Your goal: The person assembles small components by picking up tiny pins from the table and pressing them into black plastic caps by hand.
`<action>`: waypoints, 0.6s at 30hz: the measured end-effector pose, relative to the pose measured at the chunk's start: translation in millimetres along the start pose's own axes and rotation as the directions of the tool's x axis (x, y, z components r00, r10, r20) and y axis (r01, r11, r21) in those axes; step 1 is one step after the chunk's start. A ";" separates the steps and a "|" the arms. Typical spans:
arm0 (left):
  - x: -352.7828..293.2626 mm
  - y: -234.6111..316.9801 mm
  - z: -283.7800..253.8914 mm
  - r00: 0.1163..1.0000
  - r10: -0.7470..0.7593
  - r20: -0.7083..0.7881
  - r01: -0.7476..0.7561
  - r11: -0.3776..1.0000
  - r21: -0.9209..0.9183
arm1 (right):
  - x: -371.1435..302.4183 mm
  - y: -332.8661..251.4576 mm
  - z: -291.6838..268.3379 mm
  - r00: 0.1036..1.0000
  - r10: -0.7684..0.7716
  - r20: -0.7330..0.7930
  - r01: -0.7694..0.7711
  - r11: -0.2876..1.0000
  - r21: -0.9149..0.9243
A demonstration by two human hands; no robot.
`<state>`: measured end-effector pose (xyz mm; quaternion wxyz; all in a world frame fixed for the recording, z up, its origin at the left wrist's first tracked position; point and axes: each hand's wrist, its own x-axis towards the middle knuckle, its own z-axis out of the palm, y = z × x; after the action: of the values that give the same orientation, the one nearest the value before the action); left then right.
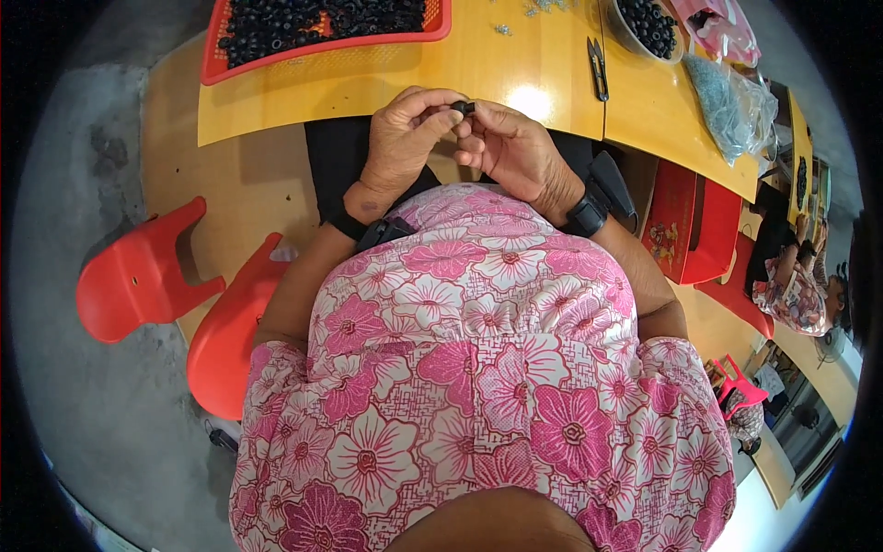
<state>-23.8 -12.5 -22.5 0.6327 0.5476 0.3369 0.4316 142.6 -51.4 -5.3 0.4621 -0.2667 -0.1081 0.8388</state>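
Between the fingertips of both hands, just in front of the table's near edge, is a small black round part (463, 108); its exact kind is too small to tell. My left hand (402, 138) pinches it from the left with thumb and forefinger. From the other side my right hand (515, 152) grips it too, its other fingers curled below. Beyond my left hand, a red plastic basket (326, 43) holds many similar black parts. A bowl (670, 52) of black parts stands at the far right, and black-handled thread snips (598, 71) lie on the yellow table (515, 64).
Small silvery pieces (502, 29) lie at the table's far side. A clear plastic bag (731, 106) of grey-green pieces rests at the right, near a pink bag (717, 28). Red chairs (138, 276) stand at left, and a red box (676, 221) is under the table. Another person (796, 290) sits far right.
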 end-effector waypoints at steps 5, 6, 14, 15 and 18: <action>-0.7 2.4 1.3 0.998 -0.059 -0.001 0.059 0.996 -0.072 | 0.4 1.6 7.6 0.990 -0.113 -0.089 0.098 0.982 -0.164; -0.8 1.9 1.1 0.998 -0.059 -0.001 0.059 0.996 -0.072 | 0.0 1.5 7.7 0.990 -0.114 -0.089 0.098 0.981 -0.165; -1.9 7.9 1.0 0.993 -0.080 0.089 0.092 0.985 -0.144 | -3.7 1.7 16.7 0.964 -0.263 -0.032 0.198 0.795 -0.573; -2.1 11.4 1.4 0.993 -0.081 0.089 0.093 0.985 -0.145 | -4.3 0.9 17.3 0.964 -0.263 -0.033 0.197 0.795 -0.573; -2.1 17.3 2.5 0.968 -0.187 0.168 0.209 0.969 -0.131 | -6.3 -2.6 19.9 0.941 -0.335 0.047 0.240 0.561 -0.792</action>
<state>-25.5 -14.9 -5.2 0.7357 0.4946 0.3072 0.3462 136.3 -53.9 14.6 0.4331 -0.4662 -0.4820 0.6023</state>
